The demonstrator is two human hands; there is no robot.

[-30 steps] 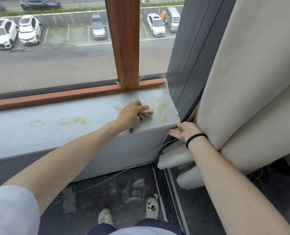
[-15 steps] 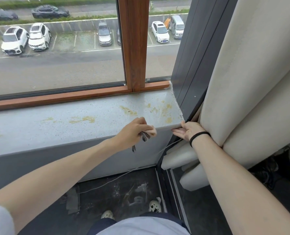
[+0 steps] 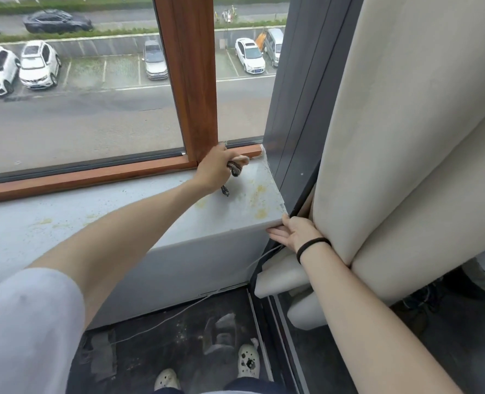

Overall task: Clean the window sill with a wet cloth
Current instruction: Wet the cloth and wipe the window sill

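The grey window sill (image 3: 116,211) runs across the view and carries yellow stains (image 3: 259,204) near its right end. My left hand (image 3: 215,170) grips a small dark patterned cloth (image 3: 234,169) at the sill's back right corner, against the brown wooden window frame (image 3: 190,81). A tail of the cloth hangs below my fist. My right hand (image 3: 294,233), fingers straight, rests at the sill's front right corner, pressed against the cream curtain (image 3: 406,137). A black band circles that wrist.
A dark grey wall panel (image 3: 292,95) stands right of the sill. Cream curtain folds fill the right side. Below are a dark floor (image 3: 179,336), a thin white cable (image 3: 164,322) and my white shoes (image 3: 248,361). Faint yellow marks (image 3: 44,222) lie further left on the sill.
My left hand with the cloth went from the sill's front edge up to the back right corner by the window frame. My right hand stayed at the sill's front corner.
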